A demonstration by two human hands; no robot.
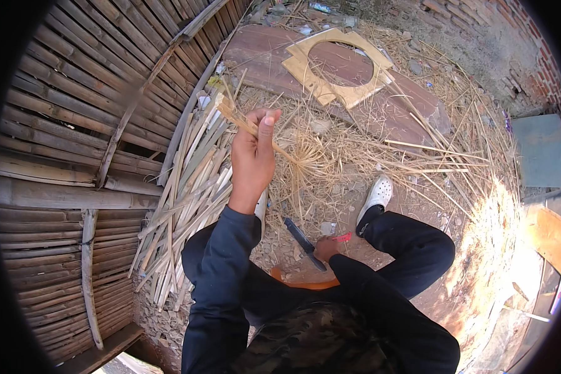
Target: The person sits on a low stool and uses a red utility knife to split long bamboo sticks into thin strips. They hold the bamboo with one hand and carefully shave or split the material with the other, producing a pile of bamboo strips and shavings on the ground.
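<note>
Bamboo (235, 119) in clenched left hand (253, 159); right hand (325, 248) curled beside blade (300, 236).

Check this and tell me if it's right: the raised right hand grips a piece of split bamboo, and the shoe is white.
Wrong hand: the head view shows the raised left hand gripping the split bamboo. The shoe is white.

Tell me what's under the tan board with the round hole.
A reddish-brown panel lies under the tan board; it shows through the hole and beyond the board's sides. Whatever else the solid parts of the board cover cannot be seen.
</note>
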